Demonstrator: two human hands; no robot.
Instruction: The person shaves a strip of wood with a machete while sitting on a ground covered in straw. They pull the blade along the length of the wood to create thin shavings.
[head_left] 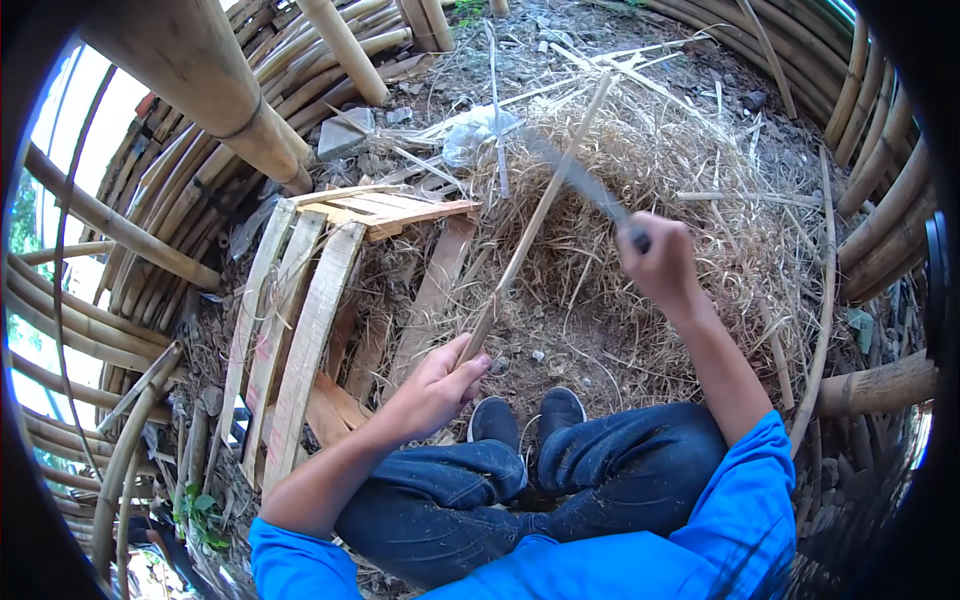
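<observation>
Shaving-strewn ground, one knife, one strip

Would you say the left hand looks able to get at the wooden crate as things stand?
Probably yes, once freed: the left hand grips a thin stick, but the wooden crate stands close on its left and nothing visible blocks the way.

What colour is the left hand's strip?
The strip is mostly light tan, best seen in the head view.
</observation>
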